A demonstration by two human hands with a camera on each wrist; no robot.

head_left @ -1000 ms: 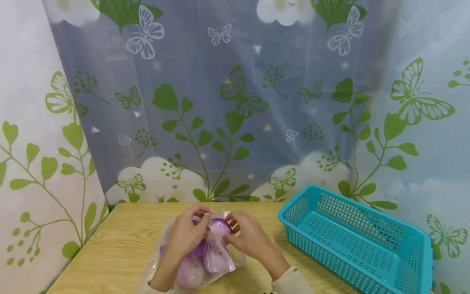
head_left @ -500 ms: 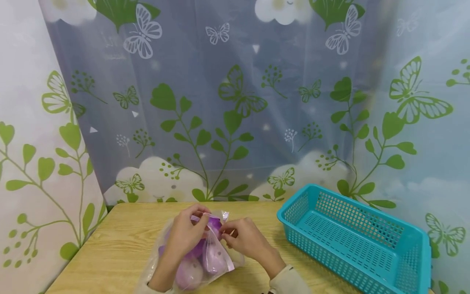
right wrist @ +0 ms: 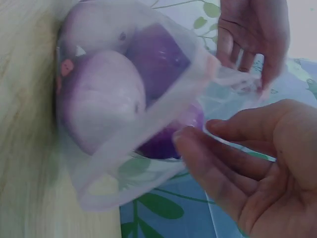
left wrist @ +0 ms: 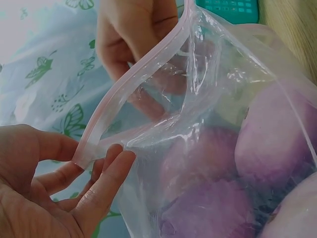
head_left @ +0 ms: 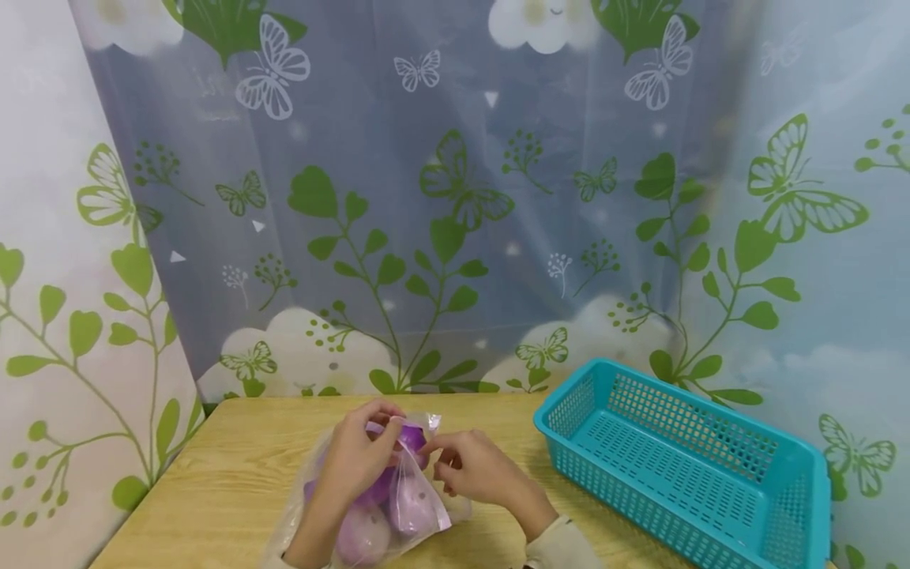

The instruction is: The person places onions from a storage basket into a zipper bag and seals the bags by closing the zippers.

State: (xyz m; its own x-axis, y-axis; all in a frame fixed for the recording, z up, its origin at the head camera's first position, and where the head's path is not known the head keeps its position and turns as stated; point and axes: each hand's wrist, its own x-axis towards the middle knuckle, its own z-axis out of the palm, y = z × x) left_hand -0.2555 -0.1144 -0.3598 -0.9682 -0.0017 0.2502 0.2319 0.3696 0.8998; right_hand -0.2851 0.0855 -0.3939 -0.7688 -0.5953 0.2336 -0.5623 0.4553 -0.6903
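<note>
A clear zip bag (head_left: 398, 539) stands on the table, bulging with several rounded purple-and-white pieces (head_left: 412, 507), smooth like onions or turnips; their exact kind is unclear. My left hand (head_left: 362, 450) pinches the bag's pink-edged mouth, as the left wrist view (left wrist: 59, 183) shows. At the mouth's other side is my right hand (head_left: 472, 470), its thumb and forefinger bent with a small gap between them. In the right wrist view, the right hand's fingers (right wrist: 203, 168) are close to a dark purple piece (right wrist: 190, 121) at the mouth. Whether they touch the film is unclear.
A turquoise perforated basket (head_left: 569, 466) stands on the table at the right, apart from the bag. The wooden table (head_left: 213, 474) ends at a printed curtain (head_left: 398, 237) with leaves and butterflies behind it.
My right hand has come off the upper purple piece and moved slightly down, its fingers drawn together by the bag's mouth. That piece sits less exposed. The left hand keeps its pinch.
</note>
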